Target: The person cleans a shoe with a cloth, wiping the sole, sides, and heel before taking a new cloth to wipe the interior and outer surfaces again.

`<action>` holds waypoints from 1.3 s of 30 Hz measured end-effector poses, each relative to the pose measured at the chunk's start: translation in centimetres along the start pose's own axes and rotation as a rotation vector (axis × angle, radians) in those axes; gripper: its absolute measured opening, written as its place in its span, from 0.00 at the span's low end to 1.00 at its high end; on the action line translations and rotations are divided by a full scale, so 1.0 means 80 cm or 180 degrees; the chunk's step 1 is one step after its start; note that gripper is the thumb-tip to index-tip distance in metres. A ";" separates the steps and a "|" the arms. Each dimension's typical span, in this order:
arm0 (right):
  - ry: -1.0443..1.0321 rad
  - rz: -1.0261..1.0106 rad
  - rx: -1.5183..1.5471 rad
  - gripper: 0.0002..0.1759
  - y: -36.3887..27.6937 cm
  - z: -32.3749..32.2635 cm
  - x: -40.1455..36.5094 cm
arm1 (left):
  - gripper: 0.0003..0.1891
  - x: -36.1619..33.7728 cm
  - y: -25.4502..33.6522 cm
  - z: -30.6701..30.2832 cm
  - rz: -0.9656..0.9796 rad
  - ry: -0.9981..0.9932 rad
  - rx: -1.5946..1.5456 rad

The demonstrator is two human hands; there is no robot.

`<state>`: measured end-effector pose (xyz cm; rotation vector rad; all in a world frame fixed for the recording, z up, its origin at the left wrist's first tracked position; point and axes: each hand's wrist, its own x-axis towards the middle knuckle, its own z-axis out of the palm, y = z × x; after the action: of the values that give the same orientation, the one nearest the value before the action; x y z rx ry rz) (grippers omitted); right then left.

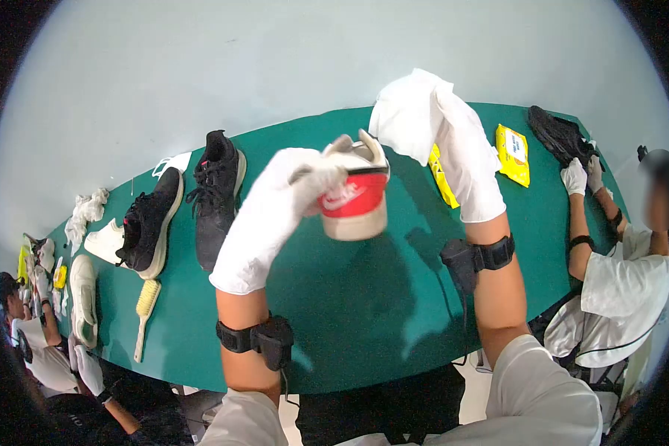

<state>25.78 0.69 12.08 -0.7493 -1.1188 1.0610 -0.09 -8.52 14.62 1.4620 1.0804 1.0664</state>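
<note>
My left hand (pixel 279 201), in a white glove, is closed on a sneaker (pixel 355 204) held up above the table. Its red heel panel with pale lettering faces me, over an off-white sole. Farther up and to the right, my gloved right hand (pixel 468 167) grips a white cloth or wipe (pixel 405 111), which hangs to its left; the fingertips are partly hidden. A gap separates the cloth from the sneaker. Partly covered by the right hand is a yellow packet (pixel 443 178) on the table.
On the green table (pixel 312 312) lie a black sneaker (pixel 216 197), another black sneaker (pixel 154 223), a white shoe (pixel 83 297), a brush (pixel 146 316) and a yellow wipes packet (pixel 513 154). At right, a co-worker handles a black shoe (pixel 557 137); other people sit at left.
</note>
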 end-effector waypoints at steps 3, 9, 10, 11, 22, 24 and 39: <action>-0.0009 0.0170 0.0377 0.25 -0.020 -0.001 -0.006 | 0.15 -0.013 0.024 0.001 -0.0206 0.0627 -0.0187; 0.0082 0.0195 -0.1598 0.17 -0.017 0.027 -0.016 | 0.19 -0.018 0.022 0.006 0.0420 0.1488 0.0183; -0.0103 0.0500 -0.1714 0.17 -0.029 0.042 -0.030 | 0.19 -0.017 0.021 0.007 0.0521 0.1453 0.0248; -0.0301 0.0795 -0.1842 0.17 -0.040 0.058 -0.044 | 0.19 -0.016 0.022 0.007 0.0623 0.1415 0.0316; -0.1039 -0.1930 -0.2685 0.24 -0.032 0.096 -0.087 | 0.14 0.009 -0.008 0.019 0.1182 0.1458 -0.0053; -0.0969 -0.1878 -0.2228 0.19 -0.028 0.095 -0.084 | 0.12 0.008 -0.002 0.033 0.1146 0.1465 -0.0531; -0.0346 0.0801 0.1269 0.12 -0.075 0.061 -0.070 | 0.20 0.005 0.003 0.020 0.1930 -0.0036 0.1424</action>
<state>22.40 -6.73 16.98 -0.5250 -0.8769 1.4992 1.56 -8.44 14.66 2.2445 0.9200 1.2707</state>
